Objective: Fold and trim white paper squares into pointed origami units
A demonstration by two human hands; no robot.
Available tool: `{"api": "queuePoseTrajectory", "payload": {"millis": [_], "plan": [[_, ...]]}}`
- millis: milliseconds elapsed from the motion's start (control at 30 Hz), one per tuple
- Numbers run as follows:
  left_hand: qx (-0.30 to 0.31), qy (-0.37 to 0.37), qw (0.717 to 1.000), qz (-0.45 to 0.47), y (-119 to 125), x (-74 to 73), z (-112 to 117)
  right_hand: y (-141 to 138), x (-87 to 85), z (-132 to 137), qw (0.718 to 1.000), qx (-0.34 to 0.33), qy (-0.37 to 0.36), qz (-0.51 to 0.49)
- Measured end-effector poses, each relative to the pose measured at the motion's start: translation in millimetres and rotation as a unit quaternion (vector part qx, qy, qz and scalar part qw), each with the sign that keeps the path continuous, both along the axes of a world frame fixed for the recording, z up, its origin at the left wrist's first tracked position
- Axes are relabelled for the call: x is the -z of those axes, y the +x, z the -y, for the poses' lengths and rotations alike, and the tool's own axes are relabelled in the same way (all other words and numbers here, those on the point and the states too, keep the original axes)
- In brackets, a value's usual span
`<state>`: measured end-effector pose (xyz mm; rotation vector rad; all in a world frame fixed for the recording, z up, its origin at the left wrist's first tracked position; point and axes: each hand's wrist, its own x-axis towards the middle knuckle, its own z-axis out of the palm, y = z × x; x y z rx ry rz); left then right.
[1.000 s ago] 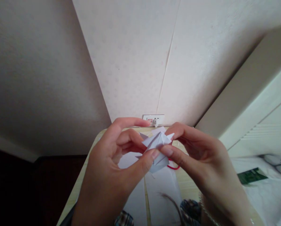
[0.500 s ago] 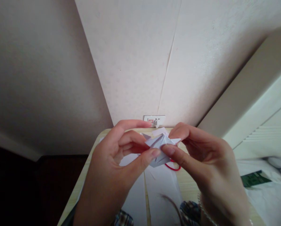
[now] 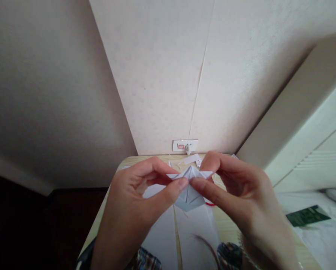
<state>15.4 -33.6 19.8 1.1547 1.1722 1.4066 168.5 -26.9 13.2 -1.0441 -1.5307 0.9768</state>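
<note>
Between my two hands is a small piece of folded white paper (image 3: 188,193), with a raised peak in the middle and pointed tips at both sides. My left hand (image 3: 145,198) pinches its left half, thumb on the near face and fingers behind. My right hand (image 3: 235,198) grips the right half the same way, the two thumbs almost meeting at the centre crease. The fingertips behind the paper are partly hidden. Below, white paper sheets (image 3: 194,234) lie on the table under the hands.
The light wooden table (image 3: 128,162) ends against a wall with a socket and plug (image 3: 188,148). Paper scraps (image 3: 191,159) lie at its back. Something red (image 3: 210,204) shows beside the right thumb. On the right, a green item (image 3: 308,216) rests on white cloth (image 3: 329,238).
The folded paper has turned from a slant to face me squarely, its side tips now level. Both hands still hold it, and the left index finger has curled down behind it.
</note>
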Motion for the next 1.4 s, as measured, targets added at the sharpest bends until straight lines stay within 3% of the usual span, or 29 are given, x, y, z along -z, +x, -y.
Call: {"api": "queuePoseTrajectory", "payload": {"millis": [267,500,733,800,967,1100,1400], "plan": [[0.017,0.005,1.000,0.004,2,-2.0,-1,1,-1.8,-2,0.999,-0.017,0.035,-0.010],[0.071,0.001,0.997,-0.003,-3,2.8,-7,-2,1.8,-4,0.997,0.043,0.041,-0.048],[0.181,-0.009,0.982,-0.058,-13,3.9,-15,-1,2.1,-5,0.998,0.033,0.005,-0.044],[0.175,0.005,0.981,-0.083,-13,3.4,-15,0,1.6,-5,0.998,0.048,-0.003,-0.048],[0.164,0.031,0.977,-0.135,-12,1.2,-15,-2,1.2,-6,0.999,0.015,0.024,-0.030],[0.171,0.056,0.972,-0.152,-14,1.3,-15,-3,-0.2,-4,0.998,0.041,0.002,-0.048],[0.226,-0.036,0.973,-0.040,-10,-0.4,-10,-2,1.9,-3,0.998,0.019,0.022,-0.061]]}}
